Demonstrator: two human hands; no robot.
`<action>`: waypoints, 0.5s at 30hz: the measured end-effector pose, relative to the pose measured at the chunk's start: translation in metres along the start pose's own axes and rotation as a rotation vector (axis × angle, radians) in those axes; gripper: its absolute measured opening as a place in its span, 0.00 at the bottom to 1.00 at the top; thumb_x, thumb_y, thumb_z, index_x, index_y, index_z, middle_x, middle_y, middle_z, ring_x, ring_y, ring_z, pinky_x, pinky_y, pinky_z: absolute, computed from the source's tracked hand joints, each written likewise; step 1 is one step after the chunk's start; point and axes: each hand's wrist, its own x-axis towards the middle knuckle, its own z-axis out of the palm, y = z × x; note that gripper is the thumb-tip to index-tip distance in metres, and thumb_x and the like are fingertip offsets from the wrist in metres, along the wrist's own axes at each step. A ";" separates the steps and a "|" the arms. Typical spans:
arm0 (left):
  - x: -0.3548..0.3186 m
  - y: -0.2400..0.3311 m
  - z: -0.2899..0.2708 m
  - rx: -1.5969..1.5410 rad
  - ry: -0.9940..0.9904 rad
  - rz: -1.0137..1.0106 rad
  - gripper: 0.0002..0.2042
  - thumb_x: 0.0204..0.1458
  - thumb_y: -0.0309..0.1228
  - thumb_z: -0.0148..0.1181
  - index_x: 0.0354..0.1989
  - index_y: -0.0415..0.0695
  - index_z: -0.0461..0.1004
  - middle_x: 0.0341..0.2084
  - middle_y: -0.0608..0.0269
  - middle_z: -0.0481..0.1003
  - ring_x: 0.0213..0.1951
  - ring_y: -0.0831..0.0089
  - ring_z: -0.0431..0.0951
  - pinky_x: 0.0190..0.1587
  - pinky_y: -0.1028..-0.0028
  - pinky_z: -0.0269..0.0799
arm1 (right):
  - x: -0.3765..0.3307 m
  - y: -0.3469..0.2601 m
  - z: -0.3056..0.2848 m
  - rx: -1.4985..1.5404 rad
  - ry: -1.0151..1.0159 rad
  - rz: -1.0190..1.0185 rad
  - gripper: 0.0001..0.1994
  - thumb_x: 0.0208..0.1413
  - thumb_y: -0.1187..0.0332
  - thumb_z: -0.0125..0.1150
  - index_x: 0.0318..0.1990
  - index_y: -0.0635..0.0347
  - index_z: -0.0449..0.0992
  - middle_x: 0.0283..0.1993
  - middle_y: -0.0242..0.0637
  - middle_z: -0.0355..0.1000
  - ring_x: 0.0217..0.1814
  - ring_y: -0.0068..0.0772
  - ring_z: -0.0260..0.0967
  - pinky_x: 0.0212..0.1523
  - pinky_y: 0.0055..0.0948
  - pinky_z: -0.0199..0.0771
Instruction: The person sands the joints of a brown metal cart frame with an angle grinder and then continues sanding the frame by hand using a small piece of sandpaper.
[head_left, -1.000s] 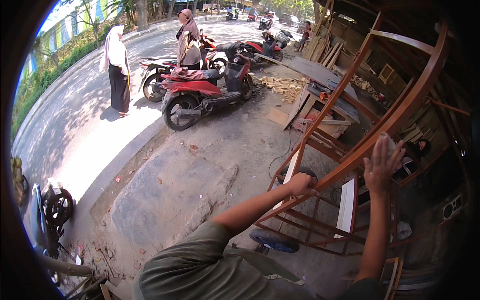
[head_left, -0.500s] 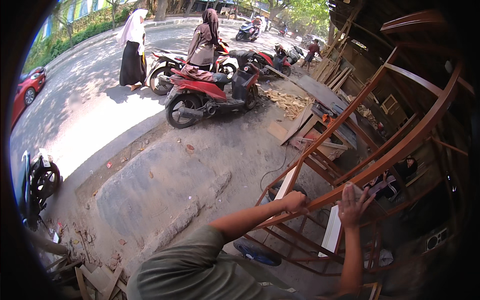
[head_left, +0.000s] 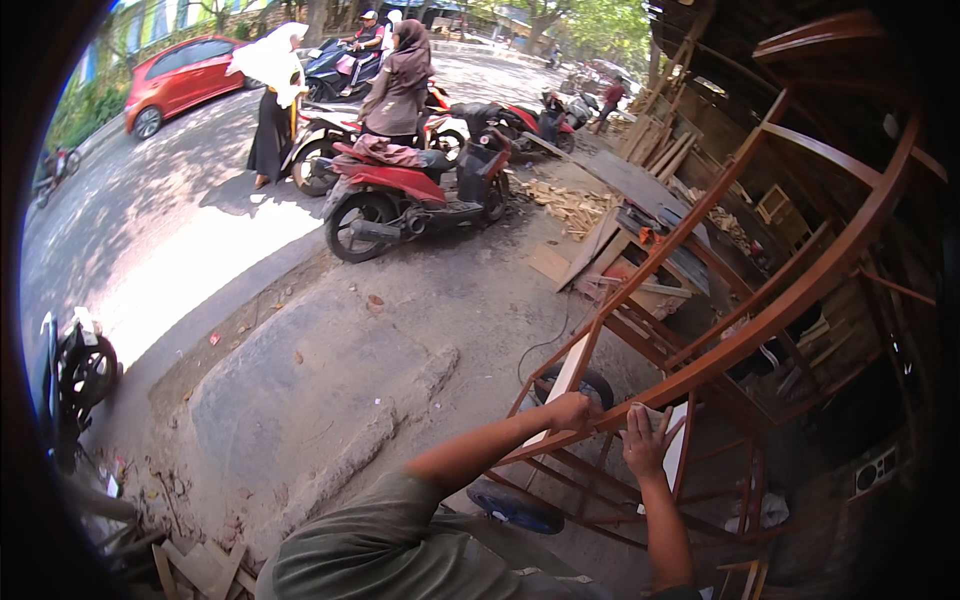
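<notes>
A tall reddish-brown wooden cart frame (head_left: 735,345) leans across the right side, with white panels (head_left: 567,385) and wheels (head_left: 515,505) low down. My left hand (head_left: 575,412) is closed round its long lower rail. Just right of it, my right hand (head_left: 645,448) lies with its fingers over the same rail, pressing a thin greyish sheet (head_left: 655,418) that looks like sandpaper. The sheet's lower part is hidden by the fingers and palm.
A red motorbike (head_left: 415,195) stands parked ahead with others behind it. Wood offcuts (head_left: 570,207) and a cluttered workbench (head_left: 650,240) lie beyond the frame. Two people stand near the motorbikes. At lower left are scrap boards (head_left: 205,570); at right, a speaker box (head_left: 876,470).
My right hand has slid left and down along the rail, closer to my left hand, which stays on the rail. On the road, a red car and a motorbike have come into other positions.
</notes>
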 end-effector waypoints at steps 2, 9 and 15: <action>-0.003 -0.009 0.001 0.015 -0.063 -0.013 0.17 0.44 0.38 0.71 0.41 0.43 0.79 0.33 0.49 0.80 0.39 0.49 0.81 0.42 0.57 0.75 | 0.010 0.011 -0.018 -0.107 -0.014 -0.070 0.33 0.60 0.53 0.61 0.73 0.39 0.61 0.80 0.20 0.47 0.83 0.66 0.26 0.70 0.86 0.25; -0.013 -0.008 -0.004 -0.056 -0.076 -0.054 0.16 0.46 0.33 0.67 0.44 0.42 0.79 0.34 0.49 0.80 0.40 0.51 0.81 0.44 0.59 0.75 | 0.168 0.138 -0.170 -0.347 0.373 0.016 0.29 0.72 0.48 0.36 0.76 0.46 0.54 0.80 0.31 0.48 0.82 0.67 0.33 0.76 0.72 0.36; -0.025 -0.017 0.000 -0.484 -0.033 -0.212 0.19 0.50 0.28 0.56 0.50 0.36 0.77 0.42 0.51 0.79 0.43 0.59 0.80 0.49 0.63 0.76 | 0.116 0.087 -0.087 -0.140 0.311 0.023 0.30 0.69 0.52 0.47 0.76 0.44 0.53 0.81 0.30 0.45 0.80 0.75 0.30 0.74 0.78 0.36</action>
